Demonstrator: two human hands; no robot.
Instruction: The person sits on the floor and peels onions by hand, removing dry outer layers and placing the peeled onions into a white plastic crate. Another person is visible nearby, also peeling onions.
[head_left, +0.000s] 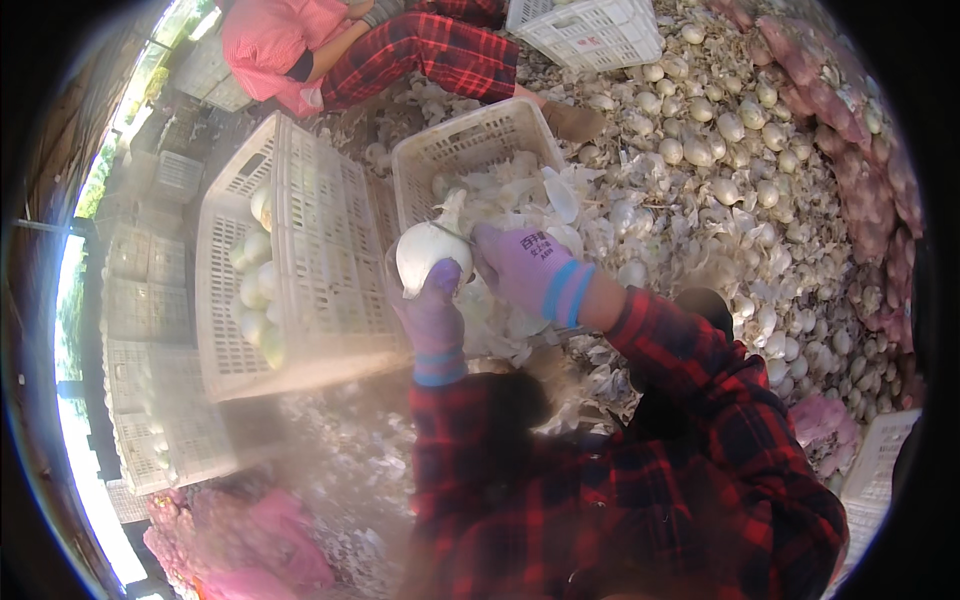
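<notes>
My left hand (435, 307), in a purple knit glove with a blue-striped cuff, grips a large white onion (429, 253) from below, the thumb on its near side. The onion's dry neck points up and away. My right hand (525, 262), gloved alike, is closed at the onion's right side, by the neck. A thin dark edge, perhaps a blade, shows between its fingers and the onion; the rest of it is hidden. Behind and below the hands is a white plastic crate (480, 135) with loose papery onion skins (517, 176) in it.
A tall white crate (330, 255) with peeled onions (255, 285) stands left. Stacked crates (146, 300) line the far left. Onions and skins (697, 150) cover the ground right, beside red mesh sacks (855, 180). A co-worker in plaid trousers (427, 52) sits beyond, near another crate (592, 34).
</notes>
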